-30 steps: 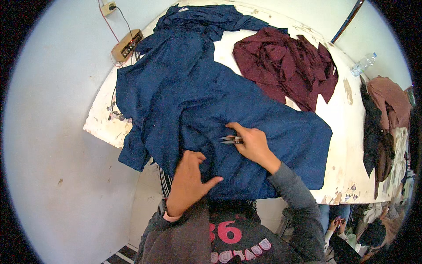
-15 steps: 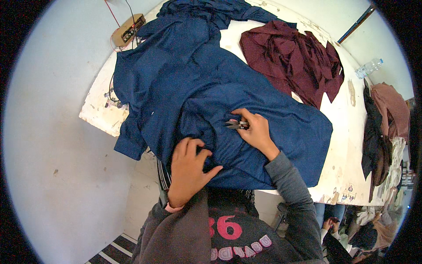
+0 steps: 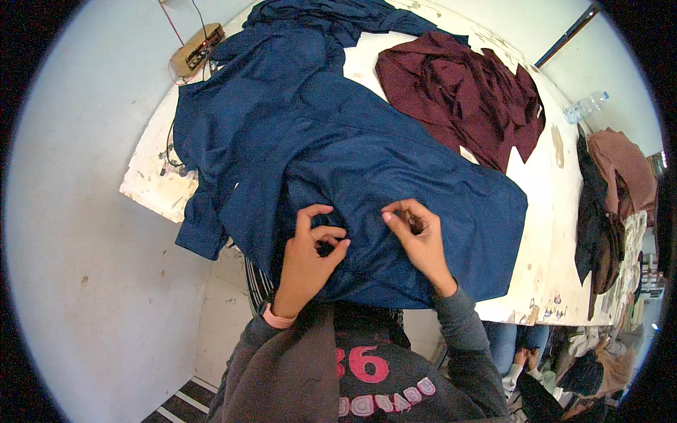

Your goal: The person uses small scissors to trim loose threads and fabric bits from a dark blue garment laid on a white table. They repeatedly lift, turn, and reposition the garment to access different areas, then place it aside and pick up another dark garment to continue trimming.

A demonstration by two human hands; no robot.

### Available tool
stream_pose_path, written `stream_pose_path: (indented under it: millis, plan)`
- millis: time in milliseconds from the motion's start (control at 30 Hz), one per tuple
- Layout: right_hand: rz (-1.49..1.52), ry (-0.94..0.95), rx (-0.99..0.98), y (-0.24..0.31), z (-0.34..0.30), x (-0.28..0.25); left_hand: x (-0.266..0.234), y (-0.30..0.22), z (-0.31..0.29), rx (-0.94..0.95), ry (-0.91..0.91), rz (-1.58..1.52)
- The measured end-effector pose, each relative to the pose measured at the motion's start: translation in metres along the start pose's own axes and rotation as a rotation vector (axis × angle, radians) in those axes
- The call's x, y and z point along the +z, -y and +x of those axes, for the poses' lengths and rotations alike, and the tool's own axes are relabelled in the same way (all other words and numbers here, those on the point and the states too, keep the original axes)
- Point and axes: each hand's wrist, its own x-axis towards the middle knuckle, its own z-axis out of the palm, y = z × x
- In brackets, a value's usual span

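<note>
A large dark blue garment with a cuffed sleeve lies spread over the table, its near edge at my body. My left hand is over its near part, thumb and middle finger pinched close together, index finger curled apart. Whatever is between those fingertips is too small to make out. To its right, my right hand is closed, thumb tip close to the index finger. Thread snips are tucked in that palm, mostly hidden by the fingers. Between both hands the blue cloth is rumpled.
A maroon garment lies crumpled on the white table, with a plastic bottle beyond it. A brown box with wires sits at the far left. Dark and brown clothes hang at the right; another person's hands show below.
My right hand has turned and come down slightly, and the snips' blades no longer show. My left hand has gone from spread fingers to a pinch, shifting slightly right.
</note>
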Motion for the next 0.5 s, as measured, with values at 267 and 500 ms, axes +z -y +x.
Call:
stream_pose_path:
  millis: [267, 500]
  plan:
    - [0.003, 0.114, -0.18, -0.003, -0.005, 0.029, -0.009, -0.003, -0.003, -0.035, 0.04, -0.316]
    - [-0.314, 0.417, -0.255, 0.025, 0.018, 0.016, -0.018, -0.015, -0.012, 0.006, 0.052, -0.33]
